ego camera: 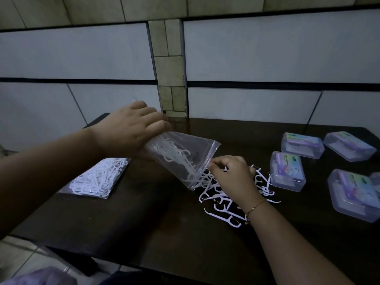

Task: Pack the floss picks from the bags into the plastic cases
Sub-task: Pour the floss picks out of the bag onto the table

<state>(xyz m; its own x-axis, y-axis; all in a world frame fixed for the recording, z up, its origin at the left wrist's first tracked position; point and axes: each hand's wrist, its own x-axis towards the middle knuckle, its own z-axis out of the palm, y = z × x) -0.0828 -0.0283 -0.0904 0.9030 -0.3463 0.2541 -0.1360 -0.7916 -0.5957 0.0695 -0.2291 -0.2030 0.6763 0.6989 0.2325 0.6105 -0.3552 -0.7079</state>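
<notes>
My left hand (pixel 131 128) grips the closed end of a clear plastic bag (pixel 183 159), held tilted with its open mouth down toward the table. White floss picks show inside it. My right hand (pixel 232 173) pinches the lower edge of the bag's mouth, above a heap of loose white floss picks (pixel 222 202) on the dark table (pixel 144 219). A second bag full of floss picks (pixel 96 177) lies flat at the left. Several clear plastic cases with coloured labels lie shut at the right, the nearest one (pixel 287 171) just beyond the heap.
Other cases lie at the far right (pixel 302 145) (pixel 349 149) (pixel 353 194). A tiled wall (pixel 267 58) stands directly behind the table. The table's front edge runs along the bottom, with pale floor tiles (pixel 22 256) at the lower left.
</notes>
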